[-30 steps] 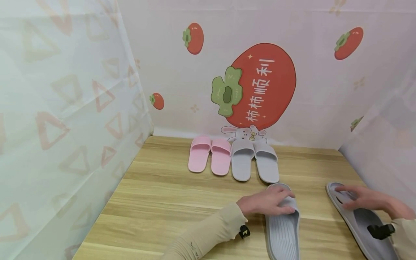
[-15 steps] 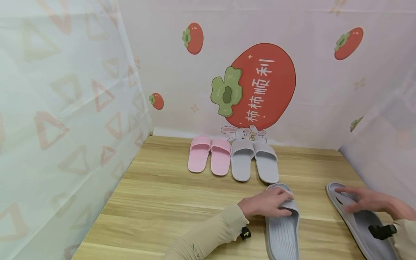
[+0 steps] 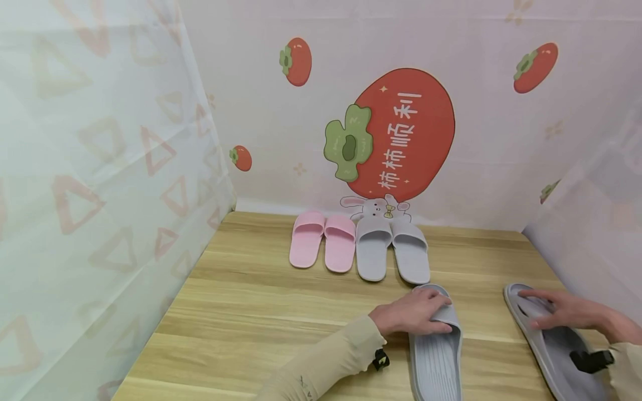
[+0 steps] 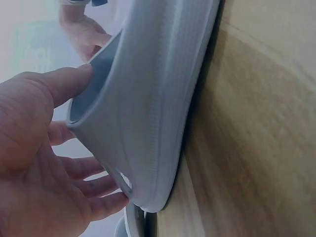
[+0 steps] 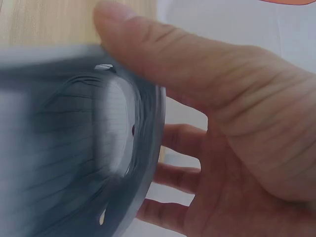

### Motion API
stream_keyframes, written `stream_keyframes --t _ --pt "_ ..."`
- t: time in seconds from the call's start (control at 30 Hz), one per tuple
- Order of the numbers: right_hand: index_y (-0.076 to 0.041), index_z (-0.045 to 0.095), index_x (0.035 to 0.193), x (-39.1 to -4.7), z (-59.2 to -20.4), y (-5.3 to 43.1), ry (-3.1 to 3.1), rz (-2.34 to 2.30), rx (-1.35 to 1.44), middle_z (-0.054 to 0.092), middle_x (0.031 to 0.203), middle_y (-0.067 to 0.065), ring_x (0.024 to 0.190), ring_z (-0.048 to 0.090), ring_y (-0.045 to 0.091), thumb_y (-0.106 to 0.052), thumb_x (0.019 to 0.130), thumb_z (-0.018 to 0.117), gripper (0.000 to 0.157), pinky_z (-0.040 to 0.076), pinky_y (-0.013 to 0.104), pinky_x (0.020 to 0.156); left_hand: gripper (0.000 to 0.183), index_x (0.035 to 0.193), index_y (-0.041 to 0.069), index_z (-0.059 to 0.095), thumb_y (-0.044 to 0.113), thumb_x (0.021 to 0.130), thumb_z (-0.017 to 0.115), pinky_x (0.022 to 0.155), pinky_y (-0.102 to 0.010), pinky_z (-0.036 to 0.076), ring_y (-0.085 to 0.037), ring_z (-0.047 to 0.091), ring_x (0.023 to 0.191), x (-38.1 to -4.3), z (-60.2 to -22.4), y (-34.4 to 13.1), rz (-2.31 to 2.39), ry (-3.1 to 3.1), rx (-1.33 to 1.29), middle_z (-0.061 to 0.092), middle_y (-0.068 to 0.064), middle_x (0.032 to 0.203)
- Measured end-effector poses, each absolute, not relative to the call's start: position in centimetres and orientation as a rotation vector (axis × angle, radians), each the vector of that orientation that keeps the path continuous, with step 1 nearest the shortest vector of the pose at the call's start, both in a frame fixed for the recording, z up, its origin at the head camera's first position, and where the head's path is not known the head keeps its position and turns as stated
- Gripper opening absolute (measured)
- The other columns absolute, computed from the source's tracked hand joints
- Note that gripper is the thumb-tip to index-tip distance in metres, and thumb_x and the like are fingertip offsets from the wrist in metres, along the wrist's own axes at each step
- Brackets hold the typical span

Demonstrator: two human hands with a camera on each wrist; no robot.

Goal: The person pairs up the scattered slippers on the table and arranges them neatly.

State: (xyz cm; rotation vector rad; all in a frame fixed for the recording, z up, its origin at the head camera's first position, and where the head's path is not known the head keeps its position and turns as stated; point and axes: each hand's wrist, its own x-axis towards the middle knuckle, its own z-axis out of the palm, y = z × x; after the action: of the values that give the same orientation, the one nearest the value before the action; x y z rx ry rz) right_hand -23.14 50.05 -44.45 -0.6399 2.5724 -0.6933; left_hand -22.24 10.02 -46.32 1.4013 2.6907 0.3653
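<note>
In the head view, my left hand [image 3: 415,312] grips the strap of a large grey slipper [image 3: 435,362] lying on the wooden board. The left wrist view shows my thumb at the strap's opening and the fingers over the strap of that slipper [image 4: 143,113]. My right hand [image 3: 572,309] holds the strap of a second large grey slipper [image 3: 555,356] at the right, which lies at a slant. Seen from the right wrist, the thumb is on one side of this slipper [image 5: 64,148] and the fingers on the other. The heel ends of both slippers run out of the head view.
Along the back wall stand a small pink slipper pair [image 3: 339,250] and a small grey slipper pair [image 3: 373,262], side by side. Printed cloth walls [image 3: 271,111] enclose the wooden board [image 3: 241,312] at the back and both sides.
The lower end of the right slipper has swung slightly left under my right hand. My left hand and its slipper have hardly moved.
</note>
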Motion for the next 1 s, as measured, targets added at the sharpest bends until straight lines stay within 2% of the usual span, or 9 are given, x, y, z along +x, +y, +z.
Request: stream_keyframes --t 0.1,0.2,0.4,0.53,0.63,0.77,0.83,0.93,1.0 --pt "-0.003 0.053 0.137 -23.3 -45.3 50.4 2.649 -0.643 -0.646 0.049 0.135 -0.018 0.106 0.034 -0.027 -0.018 0.090 0.069 0.052 0.044 0.020 0.074 0.058 0.145 0.027 0.044 0.055 0.095 0.051 0.107 -0.016 0.035 -0.007 0.047 0.128 -22.4 -46.6 10.1 0.364 2.696 1.366 0.048 0.006 0.141" --pt "-0.003 0.054 0.136 -23.2 -45.8 50.4 2.735 -0.576 -0.612 0.056 0.133 0.011 0.106 0.036 -0.025 -0.021 0.088 0.071 0.054 0.044 0.021 0.074 0.059 0.145 0.027 0.043 0.057 0.095 0.051 0.106 -0.017 0.036 -0.007 0.046 0.129 -22.5 -46.7 10.1 0.365 2.696 1.333 0.047 0.006 0.143" --pt "-0.001 0.052 0.137 -22.7 -45.1 49.4 2.749 -0.560 -0.573 0.054 0.134 0.029 0.104 0.036 -0.025 -0.024 0.089 0.071 0.057 0.044 0.022 0.074 0.061 0.147 0.029 0.042 0.059 0.094 0.050 0.103 -0.016 0.037 -0.006 0.046 0.129 -22.7 -46.9 10.2 0.392 2.686 1.285 0.045 0.006 0.145" --pt "-0.001 0.055 0.135 -22.5 -44.5 48.9 2.739 -0.574 -0.568 0.058 0.131 0.019 0.102 0.038 -0.024 -0.022 0.089 0.070 0.052 0.044 0.021 0.074 0.061 0.146 0.027 0.044 0.059 0.094 0.050 0.102 -0.014 0.037 -0.004 0.048 0.127 -23.0 -47.0 10.3 0.398 2.678 1.308 0.047 0.007 0.144" --pt "-0.002 0.058 0.133 -22.5 -44.2 48.8 2.744 -0.552 -0.570 0.060 0.129 0.017 0.102 0.040 -0.022 -0.022 0.089 0.070 0.049 0.044 0.021 0.073 0.062 0.145 0.026 0.045 0.060 0.093 0.051 0.105 -0.014 0.036 -0.004 0.047 0.130 -23.1 -46.9 10.4 0.417 2.650 1.307 0.046 0.009 0.146" --pt "0.002 0.056 0.133 -22.4 -44.3 48.7 2.726 -0.564 -0.570 0.057 0.130 0.031 0.101 0.039 -0.023 -0.021 0.091 0.068 0.050 0.045 0.020 0.073 0.065 0.146 0.026 0.045 0.062 0.092 0.053 0.105 -0.015 0.035 -0.005 0.044 0.132 -23.0 -46.6 10.4 0.424 2.619 1.273 0.044 0.009 0.147" --pt "0.003 0.055 0.134 -22.4 -44.3 48.7 2.716 -0.588 -0.571 0.058 0.131 0.021 0.102 0.039 -0.024 -0.020 0.091 0.068 0.051 0.045 0.019 0.074 0.066 0.146 0.027 0.044 0.062 0.091 0.054 0.103 -0.015 0.036 -0.005 0.045 0.130 -22.9 -46.4 10.3 0.416 2.616 1.261 0.045 0.009 0.147" --pt "0.001 0.055 0.135 -22.2 -44.1 48.8 2.702 -0.631 -0.574 0.054 0.129 -0.014 0.103 0.039 -0.024 -0.019 0.091 0.067 0.049 0.045 0.019 0.074 0.066 0.145 0.027 0.045 0.062 0.090 0.055 0.099 -0.014 0.037 -0.005 0.046 0.127 -22.8 -46.1 10.3 0.407 2.612 1.260 0.046 0.008 0.145" --pt "0.000 0.055 0.135 -22.2 -44.0 48.9 2.692 -0.645 -0.571 0.048 0.126 -0.025 0.103 0.039 -0.023 -0.019 0.091 0.067 0.049 0.045 0.019 0.074 0.066 0.145 0.027 0.046 0.062 0.090 0.056 0.097 -0.013 0.038 -0.004 0.046 0.126 -22.8 -45.8 10.4 0.397 2.609 1.268 0.046 0.008 0.145"
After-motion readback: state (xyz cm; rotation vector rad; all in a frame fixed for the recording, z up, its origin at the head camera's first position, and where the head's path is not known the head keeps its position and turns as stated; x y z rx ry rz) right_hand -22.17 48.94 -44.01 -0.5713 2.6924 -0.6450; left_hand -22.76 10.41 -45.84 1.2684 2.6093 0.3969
